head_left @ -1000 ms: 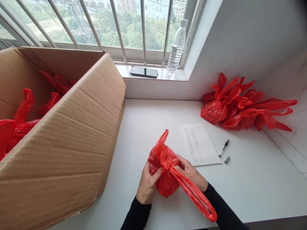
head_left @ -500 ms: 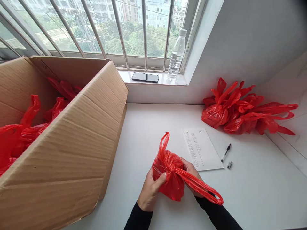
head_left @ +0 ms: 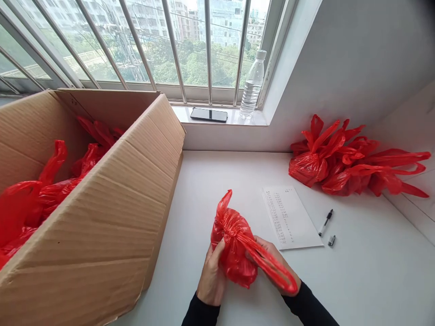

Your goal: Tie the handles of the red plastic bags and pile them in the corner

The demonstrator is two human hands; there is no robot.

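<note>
A knotted red plastic bag (head_left: 238, 267) is held between both hands above the white table. My left hand (head_left: 211, 274) grips its left side, with the thumb on the front near the knot. My right hand (head_left: 275, 260) is closed on the right side, its fingers partly hidden behind the bag. One handle loop points up and away; the other hangs across my right hand toward the wrist. What the bag contains cannot be seen. Right of the hands lies a sheet of paper (head_left: 294, 219) with handwritten columns.
A large cardboard box (head_left: 112, 217) with red bags (head_left: 54, 194) inside stands on the left. More knotted red bags (head_left: 346, 163) lie against the right wall. An uncapped pen (head_left: 325, 222) and its cap (head_left: 332, 241) lie beside the paper. The windowsill holds a phone (head_left: 209, 115) and a water bottle (head_left: 251, 88).
The held bag has tilted and shifted slightly left, both hands still on it. Its upper handle has folded narrower. The whole view has shifted a little.
</note>
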